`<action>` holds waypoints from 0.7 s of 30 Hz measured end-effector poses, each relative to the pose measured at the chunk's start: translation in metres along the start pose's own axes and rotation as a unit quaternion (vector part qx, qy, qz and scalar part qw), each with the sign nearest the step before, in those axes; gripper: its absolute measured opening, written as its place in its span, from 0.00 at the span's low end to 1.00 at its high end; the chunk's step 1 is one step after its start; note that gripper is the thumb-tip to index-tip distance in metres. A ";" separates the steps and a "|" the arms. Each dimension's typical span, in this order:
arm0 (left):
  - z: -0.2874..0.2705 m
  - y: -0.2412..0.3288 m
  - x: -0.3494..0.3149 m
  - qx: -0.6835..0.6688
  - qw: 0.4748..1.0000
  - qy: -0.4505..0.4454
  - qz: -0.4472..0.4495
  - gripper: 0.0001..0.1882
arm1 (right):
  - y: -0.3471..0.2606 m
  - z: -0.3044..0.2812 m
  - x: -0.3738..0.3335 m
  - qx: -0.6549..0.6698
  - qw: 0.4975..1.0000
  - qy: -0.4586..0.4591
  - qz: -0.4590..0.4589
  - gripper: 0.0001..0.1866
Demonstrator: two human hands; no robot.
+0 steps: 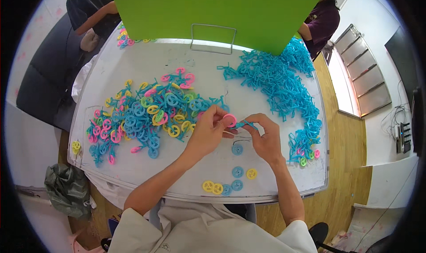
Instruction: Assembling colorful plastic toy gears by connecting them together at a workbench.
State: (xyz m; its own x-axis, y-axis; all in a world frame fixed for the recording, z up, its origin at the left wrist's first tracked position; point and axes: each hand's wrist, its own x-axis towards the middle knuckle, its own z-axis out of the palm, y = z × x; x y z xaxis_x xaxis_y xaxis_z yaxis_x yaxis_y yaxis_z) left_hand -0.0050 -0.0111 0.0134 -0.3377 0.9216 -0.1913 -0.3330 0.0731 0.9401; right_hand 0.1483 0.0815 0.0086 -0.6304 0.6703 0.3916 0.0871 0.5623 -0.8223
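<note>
My left hand (208, 129) is closed in a pinch on a small pink plastic wheel (230, 120) over the middle of the white table. Close beside it, my right hand (265, 137) pinches a blue plastic stick piece (241, 124), whose near end meets the pink wheel. Whether the two are joined I cannot tell. Below the hands lie loose wheels: a blue wheel (237, 149), a yellow wheel (251, 173) and several more near the front edge. Left of my left hand spreads a heap of blue stick pieces with coloured wheels on them (137, 115).
A large pile of blue stick pieces (275, 77) runs along the table's right side. A green panel (213, 13) stands across the back, with a wire frame (213, 48) before it. Two people, one in a dark sleeve (324, 24), are beyond it. A yellow wheel cluster (76, 146) sits at the left edge.
</note>
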 end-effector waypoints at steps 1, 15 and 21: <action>-0.001 -0.004 0.001 0.010 0.999 0.007 0.032 0.08 | 0.000 0.001 0.000 0.013 1.000 0.001 -0.001 0.12; 0.008 -0.005 -0.003 0.130 0.975 0.037 0.176 0.03 | 0.000 -0.003 0.000 0.115 0.984 -0.047 0.126 0.04; 0.008 -0.008 -0.005 0.162 0.963 0.027 0.212 0.11 | -0.001 0.003 -0.004 0.185 0.964 -0.012 0.191 0.06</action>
State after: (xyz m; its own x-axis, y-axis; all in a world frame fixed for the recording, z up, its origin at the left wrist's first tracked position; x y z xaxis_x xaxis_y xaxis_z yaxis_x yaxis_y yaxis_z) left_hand 0.0060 -0.0132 0.0089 -0.4320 0.8737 0.2237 0.1344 -0.1829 0.9739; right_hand 0.1485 0.0768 0.0063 -0.6250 0.7802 0.0252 0.0374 0.0622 -0.9974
